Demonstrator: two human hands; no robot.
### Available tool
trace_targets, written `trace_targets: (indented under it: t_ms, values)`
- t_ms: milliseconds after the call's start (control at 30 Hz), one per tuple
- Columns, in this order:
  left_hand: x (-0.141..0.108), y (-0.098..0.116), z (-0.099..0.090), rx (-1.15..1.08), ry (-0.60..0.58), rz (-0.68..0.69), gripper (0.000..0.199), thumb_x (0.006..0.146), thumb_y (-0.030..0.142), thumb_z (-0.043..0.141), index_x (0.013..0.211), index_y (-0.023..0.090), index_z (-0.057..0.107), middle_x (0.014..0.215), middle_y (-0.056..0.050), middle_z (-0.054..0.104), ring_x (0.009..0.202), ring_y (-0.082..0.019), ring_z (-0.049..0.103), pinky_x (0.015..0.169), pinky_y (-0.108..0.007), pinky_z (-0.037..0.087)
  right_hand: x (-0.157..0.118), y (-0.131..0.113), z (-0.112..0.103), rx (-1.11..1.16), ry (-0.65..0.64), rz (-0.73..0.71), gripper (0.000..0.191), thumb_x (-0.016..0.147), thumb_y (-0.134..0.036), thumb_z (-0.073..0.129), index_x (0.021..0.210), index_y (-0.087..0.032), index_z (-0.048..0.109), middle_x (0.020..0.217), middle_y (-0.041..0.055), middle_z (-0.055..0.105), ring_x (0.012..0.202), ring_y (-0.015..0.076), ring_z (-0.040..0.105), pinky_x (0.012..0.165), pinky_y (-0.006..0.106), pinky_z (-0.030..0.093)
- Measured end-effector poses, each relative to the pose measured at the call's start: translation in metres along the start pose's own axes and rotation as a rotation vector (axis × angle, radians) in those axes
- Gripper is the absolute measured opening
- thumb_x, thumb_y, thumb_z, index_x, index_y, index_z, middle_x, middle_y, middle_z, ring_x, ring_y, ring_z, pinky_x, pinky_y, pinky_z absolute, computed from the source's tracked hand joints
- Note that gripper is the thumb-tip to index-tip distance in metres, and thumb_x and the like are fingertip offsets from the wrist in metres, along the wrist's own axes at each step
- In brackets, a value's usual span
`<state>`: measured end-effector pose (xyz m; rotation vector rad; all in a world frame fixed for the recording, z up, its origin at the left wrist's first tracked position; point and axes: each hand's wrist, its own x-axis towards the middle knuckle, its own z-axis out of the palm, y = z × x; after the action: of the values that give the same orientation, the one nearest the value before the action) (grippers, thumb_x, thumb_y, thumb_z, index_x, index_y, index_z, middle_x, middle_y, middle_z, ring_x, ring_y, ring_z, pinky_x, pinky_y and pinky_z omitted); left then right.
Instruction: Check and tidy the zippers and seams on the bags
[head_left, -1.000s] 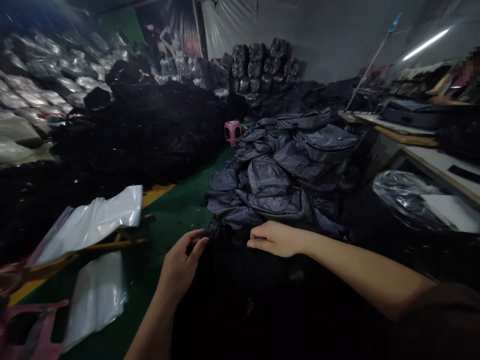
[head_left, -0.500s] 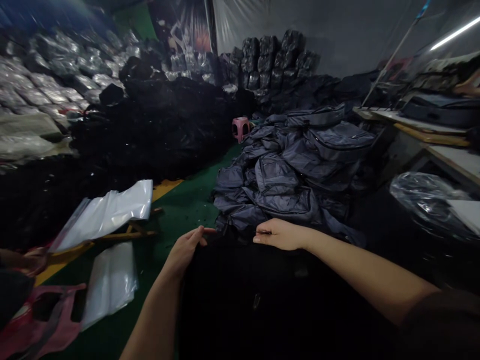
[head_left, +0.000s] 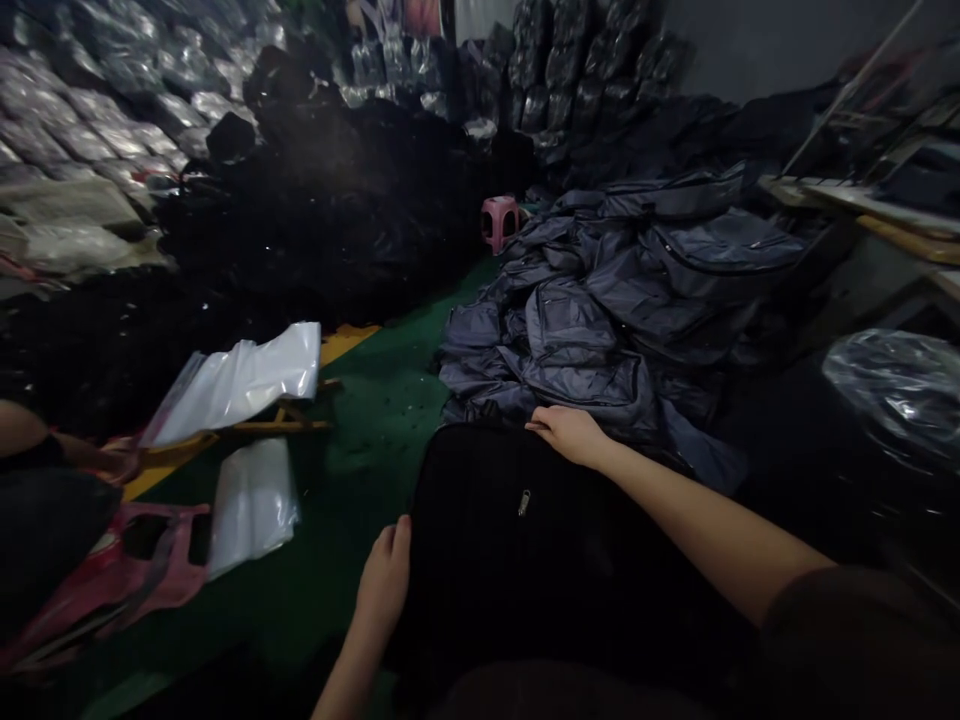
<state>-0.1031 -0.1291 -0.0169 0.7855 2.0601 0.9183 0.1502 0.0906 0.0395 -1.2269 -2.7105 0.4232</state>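
Note:
A black bag (head_left: 480,540) lies close in front of me, with a small metal zipper pull (head_left: 524,502) on its upper face. My left hand (head_left: 385,575) grips the bag's left edge, its fingers partly hidden behind the side. At the bag's top edge, my right hand (head_left: 570,434) is closed on the rim, fingers pressed together. Just beyond the bag lies a heap of dark grey-blue bags (head_left: 585,360).
Clear plastic sheets (head_left: 255,500) and white ones (head_left: 251,385) lie left on the green floor (head_left: 367,420). A person's arm (head_left: 82,452) is near a pink stool (head_left: 161,560). Another pink stool (head_left: 499,222) stands farther off. Crumpled plastic (head_left: 896,385) lies right.
My left hand has moved down from the bag's top corner to its left side. My right hand stays at the top edge. The view has tilted down, and the zipper pull shows more clearly.

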Motion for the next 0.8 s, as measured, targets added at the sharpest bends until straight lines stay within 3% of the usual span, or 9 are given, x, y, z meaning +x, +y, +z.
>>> trace_targets:
  t_ms: [67,133,233,367,533,600,700,800]
  values:
    - [-0.014,0.004,0.007,0.149,0.036,0.035,0.069,0.079,0.065,0.036,0.120,0.011,0.052,0.120,-0.018,0.056,0.112,-0.035,0.051,0.091,-0.047,0.041,0.003,-0.002,0.010,-0.023,0.000,0.033,0.026,0.095,-0.038,0.043,0.095,-0.017,0.059,0.090,0.0075,0.060,0.085,0.0194,0.055,0.071,0.026,0.035]
    - [-0.022,0.014,0.016,0.319,0.096,0.113,0.079,0.079,0.065,0.036,0.137,0.011,0.033,0.134,-0.020,0.043,0.122,-0.036,0.041,0.094,-0.048,0.039,0.004,-0.007,0.016,-0.033,0.006,0.063,0.024,0.095,-0.036,0.044,0.096,-0.017,0.058,0.092,0.0076,0.059,0.089,0.0195,0.054,0.072,0.025,0.036]
    - [-0.020,0.028,0.031,0.470,0.170,0.155,0.093,0.075,0.068,0.039,0.143,0.010,0.016,0.136,-0.024,0.038,0.124,-0.041,0.037,0.088,-0.052,0.043,-0.002,-0.014,0.019,-0.028,0.046,0.127,0.019,0.094,-0.029,0.043,0.098,-0.017,0.057,0.095,0.0085,0.059,0.097,0.0205,0.051,0.074,0.026,0.037]
    - [0.003,0.025,0.046,0.492,0.178,0.077,0.096,0.069,0.072,0.044,0.141,0.011,0.023,0.131,-0.025,0.042,0.112,-0.043,0.047,0.071,-0.052,0.050,-0.031,-0.020,0.023,0.027,0.119,0.210,0.023,0.095,-0.025,0.037,0.101,-0.015,0.057,0.095,0.0102,0.059,0.102,0.0223,0.048,0.078,0.028,0.038]
    - [0.026,0.009,0.052,0.411,0.040,-0.109,0.093,0.067,0.069,0.048,0.138,0.013,0.026,0.121,-0.021,0.052,0.094,-0.038,0.058,0.059,-0.043,0.052,-0.106,-0.013,0.039,0.215,0.155,0.184,0.012,0.083,-0.025,0.058,0.093,-0.022,0.063,0.092,0.0026,0.065,0.092,0.0186,0.054,0.079,0.026,0.041]
    - [0.029,0.007,0.052,0.410,0.010,-0.156,0.092,0.068,0.070,0.046,0.137,0.012,0.028,0.116,-0.021,0.055,0.090,-0.036,0.060,0.058,-0.042,0.051,-0.141,0.005,0.041,0.284,0.261,0.293,0.015,0.083,-0.022,0.055,0.096,-0.023,0.064,0.096,0.0029,0.065,0.093,0.0190,0.054,0.082,0.028,0.041]
    - [0.033,0.008,0.052,0.424,-0.005,-0.190,0.091,0.068,0.073,0.040,0.132,0.009,0.034,0.112,-0.022,0.057,0.087,-0.037,0.060,0.059,-0.042,0.051,-0.191,0.047,0.042,0.377,0.516,0.595,0.022,0.087,-0.027,0.047,0.103,-0.020,0.060,0.104,0.0071,0.062,0.098,0.0217,0.054,0.088,0.033,0.040]
    - [0.037,0.008,0.054,0.439,-0.016,-0.194,0.091,0.069,0.075,0.035,0.128,0.006,0.040,0.110,-0.023,0.057,0.090,-0.038,0.060,0.063,-0.043,0.051,-0.239,0.085,0.050,0.510,0.713,0.909,0.028,0.086,-0.040,0.047,0.097,-0.016,0.058,0.090,0.0084,0.065,0.083,0.0231,0.060,0.077,0.035,0.045]
